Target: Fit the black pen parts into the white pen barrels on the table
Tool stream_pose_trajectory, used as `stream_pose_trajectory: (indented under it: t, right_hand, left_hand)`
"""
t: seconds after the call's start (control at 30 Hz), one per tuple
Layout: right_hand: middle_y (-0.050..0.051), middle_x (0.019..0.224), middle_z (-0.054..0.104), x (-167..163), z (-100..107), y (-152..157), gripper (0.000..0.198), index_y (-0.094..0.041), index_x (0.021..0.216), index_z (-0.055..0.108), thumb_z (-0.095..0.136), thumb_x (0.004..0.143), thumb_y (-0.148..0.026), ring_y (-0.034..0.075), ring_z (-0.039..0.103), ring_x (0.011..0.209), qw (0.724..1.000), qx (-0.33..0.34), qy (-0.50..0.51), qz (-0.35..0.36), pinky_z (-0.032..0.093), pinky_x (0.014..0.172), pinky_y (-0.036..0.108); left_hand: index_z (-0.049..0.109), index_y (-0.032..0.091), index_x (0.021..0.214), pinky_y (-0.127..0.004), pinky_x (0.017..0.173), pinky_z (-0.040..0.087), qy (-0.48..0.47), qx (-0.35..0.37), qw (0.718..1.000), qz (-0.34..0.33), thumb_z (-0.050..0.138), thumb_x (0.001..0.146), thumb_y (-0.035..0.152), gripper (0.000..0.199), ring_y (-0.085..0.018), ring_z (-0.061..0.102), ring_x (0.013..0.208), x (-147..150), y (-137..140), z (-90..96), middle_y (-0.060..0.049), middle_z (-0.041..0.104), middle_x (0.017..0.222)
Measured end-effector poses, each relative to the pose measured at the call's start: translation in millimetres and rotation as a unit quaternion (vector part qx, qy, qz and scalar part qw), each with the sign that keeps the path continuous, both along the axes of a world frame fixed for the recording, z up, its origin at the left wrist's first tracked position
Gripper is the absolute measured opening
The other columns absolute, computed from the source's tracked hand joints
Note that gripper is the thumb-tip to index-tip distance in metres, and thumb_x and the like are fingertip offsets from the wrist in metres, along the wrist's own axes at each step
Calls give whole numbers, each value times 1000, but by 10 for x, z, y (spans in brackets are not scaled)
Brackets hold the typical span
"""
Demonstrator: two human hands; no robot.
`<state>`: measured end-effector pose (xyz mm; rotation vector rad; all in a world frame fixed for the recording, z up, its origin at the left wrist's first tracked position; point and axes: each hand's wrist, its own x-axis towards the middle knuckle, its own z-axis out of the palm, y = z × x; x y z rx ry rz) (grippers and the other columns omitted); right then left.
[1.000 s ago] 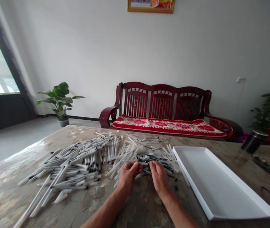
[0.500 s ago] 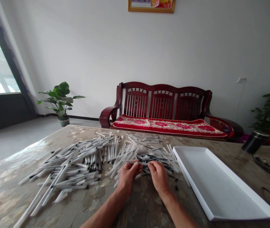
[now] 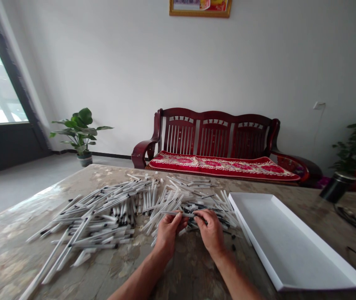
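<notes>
A white pen (image 3: 188, 215) with a translucent barrel lies level between my two hands, just above the table. My left hand (image 3: 167, 231) is closed, pinching the barrel between thumb and fingers. At the pen's right end, the fingers of my right hand (image 3: 211, 234) are closed on the tip; whether a small cap sits there is too small to tell. Behind my hands are loose white pen barrels (image 3: 165, 205) and a heap of dark slim pieces (image 3: 199, 206). To the left spreads a big pile of white pens with black ends (image 3: 99, 208).
A shallow white box (image 3: 290, 239) stands on the patterned table (image 3: 128, 277) to my right. Small black bits (image 3: 233, 247) lie near its left side. Farther right are a black pot (image 3: 337, 186) and a cable (image 3: 353, 218). A wooden bench (image 3: 214, 135) stands behind the table.
My right hand has shifted and tilted slightly at the pen's right end. My left hand keeps its grip on the barrel, almost unmoved.
</notes>
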<state>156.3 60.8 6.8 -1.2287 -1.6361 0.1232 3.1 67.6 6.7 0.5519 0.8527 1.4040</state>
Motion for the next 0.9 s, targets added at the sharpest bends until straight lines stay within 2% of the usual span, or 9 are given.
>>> stream_pose_trajectory:
  t: [0.1, 0.2, 0.27, 0.47, 0.67, 0.9]
  right_hand:
    - [6, 94, 74, -4, -23, -2, 29, -22, 98, 74, 50, 95, -38, 22, 67, 89, 999, -43, 24, -17, 51, 81, 31]
    - [5, 76, 73, -6, -42, 4, 37, -22, 84, 75, 47, 95, -44, 22, 66, 75, 995, -89, 19, -33, 50, 69, 29]
    - [5, 73, 73, -3, -53, 14, 35, -22, 80, 75, 49, 93, -43, 22, 67, 73, 995, -96, 24, -29, 49, 67, 29]
    - [6, 88, 75, 56, -86, 57, 22, -23, 87, 75, 55, 88, -32, 23, 67, 86, 997, -53, 35, -41, 50, 81, 32]
    - [6, 95, 72, 98, -64, 42, 23, -23, 103, 73, 55, 90, -28, 23, 65, 92, 998, -15, -10, -58, 49, 84, 34]
    - [4, 87, 71, 6, -15, -3, 16, -23, 87, 73, 58, 92, -28, 21, 63, 86, 1000, 12, -17, -20, 48, 82, 32]
  left_hand:
    - [70, 16, 80, -24, 67, 58, -1, 0, 1000, 6, 91, 56, 32, 36, -14, 70, 67, 2, -9, 13, -1, 72, 71]
    - [70, 15, 80, -24, 65, 58, 1, 0, 1000, 2, 92, 53, 34, 40, -14, 70, 66, 17, -15, 6, -2, 72, 70]
    - [70, 15, 80, -24, 64, 58, 3, 0, 1000, 5, 92, 52, 35, 41, -14, 69, 65, 22, -10, -4, -1, 72, 69]
    - [68, 16, 74, -21, 64, 57, -6, -12, 999, 35, 92, 53, 38, 39, -13, 69, 65, -37, 36, -15, -1, 71, 68]
    - [68, 16, 77, -24, 66, 58, 4, -16, 999, 29, 88, 61, 32, 30, -15, 70, 68, -26, 26, -7, -1, 71, 70]
    - [69, 17, 77, -26, 68, 58, 9, -4, 1000, 9, 86, 63, 29, 25, -15, 70, 67, 8, 1, -5, -1, 71, 70]
